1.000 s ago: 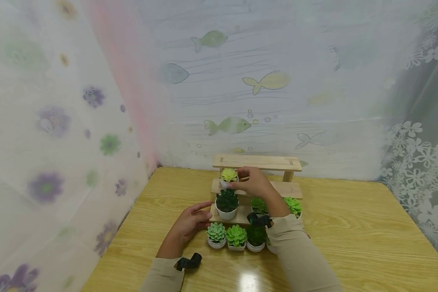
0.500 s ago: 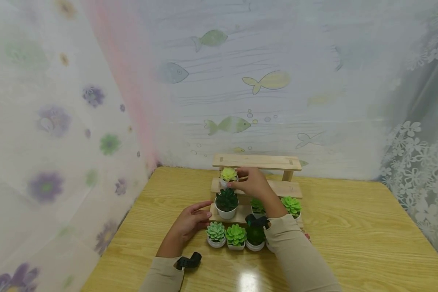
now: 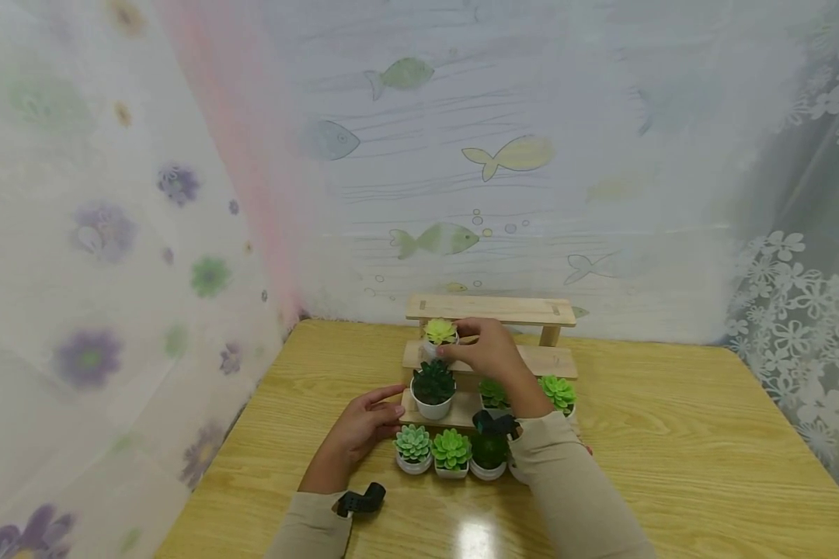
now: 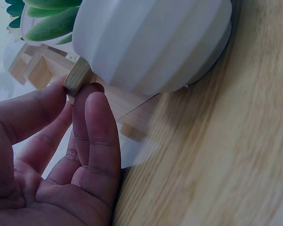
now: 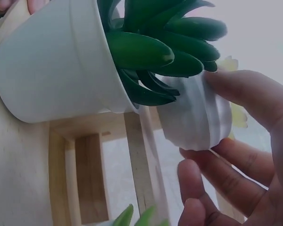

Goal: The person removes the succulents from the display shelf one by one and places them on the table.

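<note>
- Yellow-green succulent (image 3: 440,332), in the head view, sits in its white pot at the left end of the second shelf from the top of the wooden stand (image 3: 489,309); whether the base touches the shelf I cannot tell. A dark green succulent (image 3: 433,382) stands just in front, one shelf lower. Nearer still are a pale green succulent (image 3: 413,444), a bright green one (image 3: 451,450) and a dark round plant (image 3: 489,452), while the right sleeve (image 3: 573,481) covers part of that row. The right hand (image 3: 489,353) pinches the yellow-green plant's pot from the right. Pot upright, rosette up, long axis near vertical.
- Left wrist view: a large swirled white pot (image 4: 155,42) crowds the near side. The left hand (image 4: 61,155) pinches the end of a shelf (image 4: 79,75) between thumb and fingers.
- Right wrist view: dark green leaves overlap the ribbed white pot (image 5: 198,113). Thumb on one side, fingertips on the other, partly spread to the pot's width. Here its axis runs sideways, base left, yellow petals right.
</note>
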The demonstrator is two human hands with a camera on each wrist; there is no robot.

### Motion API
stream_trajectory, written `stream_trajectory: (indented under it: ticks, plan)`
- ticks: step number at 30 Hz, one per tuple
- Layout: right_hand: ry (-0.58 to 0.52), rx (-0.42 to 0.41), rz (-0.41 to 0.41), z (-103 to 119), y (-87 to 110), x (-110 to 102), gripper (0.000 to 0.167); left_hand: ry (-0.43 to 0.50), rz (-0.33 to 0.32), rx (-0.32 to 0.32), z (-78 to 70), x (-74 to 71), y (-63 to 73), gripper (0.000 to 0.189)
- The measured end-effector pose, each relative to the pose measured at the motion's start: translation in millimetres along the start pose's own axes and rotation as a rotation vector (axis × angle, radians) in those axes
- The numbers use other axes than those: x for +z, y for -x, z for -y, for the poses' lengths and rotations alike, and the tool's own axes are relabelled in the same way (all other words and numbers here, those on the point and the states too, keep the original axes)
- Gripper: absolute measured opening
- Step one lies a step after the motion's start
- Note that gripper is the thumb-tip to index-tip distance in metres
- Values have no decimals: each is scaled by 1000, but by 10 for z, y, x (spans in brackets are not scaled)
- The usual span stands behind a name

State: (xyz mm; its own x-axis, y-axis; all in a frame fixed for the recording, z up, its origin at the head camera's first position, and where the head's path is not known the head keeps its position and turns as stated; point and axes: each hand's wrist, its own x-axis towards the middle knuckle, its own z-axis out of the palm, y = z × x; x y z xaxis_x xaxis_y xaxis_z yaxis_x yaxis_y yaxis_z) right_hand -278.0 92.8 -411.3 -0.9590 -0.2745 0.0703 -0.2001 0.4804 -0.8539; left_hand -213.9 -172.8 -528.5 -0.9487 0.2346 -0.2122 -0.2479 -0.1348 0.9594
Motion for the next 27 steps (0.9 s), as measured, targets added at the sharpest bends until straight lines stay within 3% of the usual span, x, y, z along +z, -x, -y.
stream_trajectory:
  ticks: [21, 27]
  plan:
    - [-78, -56, -109, 195, 274, -224, 71, -3, -10, -3, -14, 21, 14, 58]
    - [-109, -68, -106, 286, 404, -284, 72, -5, -13, -4, -15, 35, 17, 58]
